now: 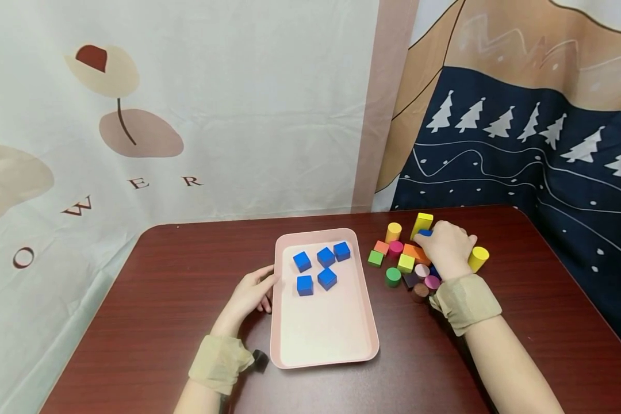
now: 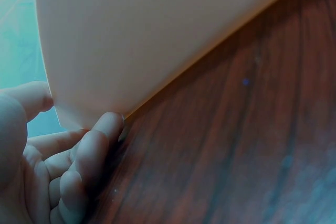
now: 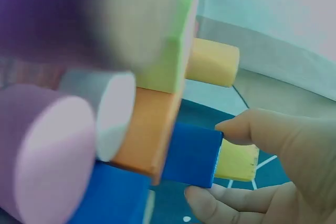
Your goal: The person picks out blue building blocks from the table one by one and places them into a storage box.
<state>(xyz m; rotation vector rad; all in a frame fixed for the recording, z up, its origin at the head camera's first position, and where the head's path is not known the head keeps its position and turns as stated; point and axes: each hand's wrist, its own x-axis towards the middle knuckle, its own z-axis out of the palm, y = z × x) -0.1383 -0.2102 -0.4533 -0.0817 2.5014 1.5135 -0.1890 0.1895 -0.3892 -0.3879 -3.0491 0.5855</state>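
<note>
My right hand reaches into the group of coloured blocks on the right. In the right wrist view, its thumb and fingers pinch a blue block by its sides, beside an orange block. At the tray's left side, my left hand holds the edge. The left wrist view shows the thumb on the rim and curled fingers against the lower side of the pink tray. Several blue cubes lie inside the tray, toward its far end.
Around my right hand stand a yellow cylinder, a tall yellow block, a green cylinder, a brown cylinder and a lime cube. Patterned cloths hang behind the dark red table.
</note>
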